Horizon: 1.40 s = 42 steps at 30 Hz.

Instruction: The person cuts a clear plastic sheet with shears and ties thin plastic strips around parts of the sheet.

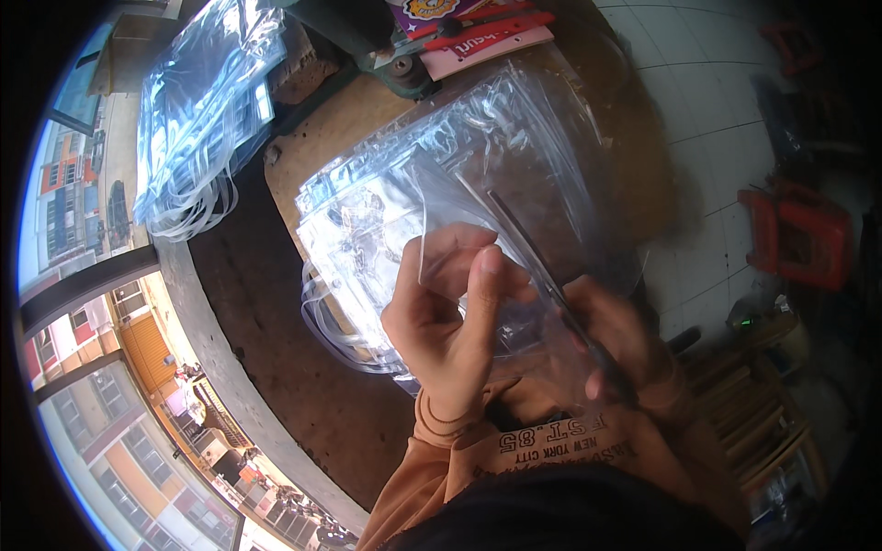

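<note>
In front of me a stack of clear plastic bags (pixel 354 225) with loop handles lies on a brown work table (pixel 322 138). Over it, my left hand (pixel 450 317) is closed, thumb against fingers, pinching a piece of clear plastic (pixel 436 197) that stands up from the fingertips. My right hand (pixel 620 335) grips a pair of scissors (pixel 533 253) pointing up and to the left. The blades are slightly parted, with their tips close to the plastic. Glare hides where the held piece ends and the bags beneath begin.
Another pile of clear bags (pixel 207 110) rests by the window at the far left. A dark green machine part (pixel 404 73) and a pink-and-red card (pixel 496 46) are at the back. To the right, a red plastic stool (pixel 799 239) stands on the tiled floor (pixel 707 170), near a wooden rack (pixel 749 413).
</note>
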Tool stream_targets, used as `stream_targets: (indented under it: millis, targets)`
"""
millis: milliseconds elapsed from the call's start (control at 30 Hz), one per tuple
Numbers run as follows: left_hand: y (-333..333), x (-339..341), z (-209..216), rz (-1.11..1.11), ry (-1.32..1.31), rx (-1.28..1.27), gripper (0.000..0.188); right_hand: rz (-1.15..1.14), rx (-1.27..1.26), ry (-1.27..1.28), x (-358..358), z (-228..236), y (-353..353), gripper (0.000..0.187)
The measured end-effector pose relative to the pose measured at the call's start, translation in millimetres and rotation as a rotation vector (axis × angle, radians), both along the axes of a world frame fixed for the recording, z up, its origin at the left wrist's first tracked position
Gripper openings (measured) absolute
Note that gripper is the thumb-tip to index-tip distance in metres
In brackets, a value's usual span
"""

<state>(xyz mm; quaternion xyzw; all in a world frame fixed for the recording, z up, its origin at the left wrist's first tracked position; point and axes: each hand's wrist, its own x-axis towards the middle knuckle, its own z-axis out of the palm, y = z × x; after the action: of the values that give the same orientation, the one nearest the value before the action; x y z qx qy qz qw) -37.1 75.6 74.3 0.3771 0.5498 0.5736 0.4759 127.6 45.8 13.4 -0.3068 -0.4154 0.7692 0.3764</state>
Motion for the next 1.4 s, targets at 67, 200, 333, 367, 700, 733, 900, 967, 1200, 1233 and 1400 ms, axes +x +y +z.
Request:
stream_targets:
  millis: [67,200,333,367,700,733,900,967,1200,1233,1400]
  targets:
    - [-1,0,-2,-0.002,-0.004,0.024,0.015,0.009,0.067,-0.039,0,-6,-1,0.082]
    - [-1,2,-3,0.0,0.052,0.015,0.013,0.011,0.152,-0.107,-3,-6,1,0.082]
    - [0,1,-1,-0.008,0.05,-0.004,0.012,0.012,0.193,-0.153,-4,-3,6,0.082]
    - [0,1,-1,-0.007,0.059,-0.006,0.012,0.012,0.191,-0.16,-4,-3,7,0.082]
    - [3,0,2,0.033,0.037,-0.046,0.012,-0.031,0.079,-0.145,-4,-1,3,0.078]
    - [3,0,2,0.037,0.039,-0.046,0.013,-0.038,0.089,-0.148,-4,-3,2,0.078]
    - [3,-1,1,0.039,0.059,-0.037,0.013,-0.027,0.153,-0.143,-4,-10,5,0.078]
    - [2,-1,0,0.028,0.077,-0.031,0.013,-0.022,0.139,-0.132,-4,-8,6,0.078]
    - [3,3,-3,0.07,0.152,-0.004,0.014,-0.028,0.012,-0.14,-4,0,6,0.079]
    - [3,2,-2,0.057,0.138,-0.022,0.014,-0.031,-0.008,-0.161,-4,1,6,0.079]
    - [4,-4,-3,0.048,0.084,-0.067,0.014,-0.091,0.039,-0.279,4,8,17,0.073]
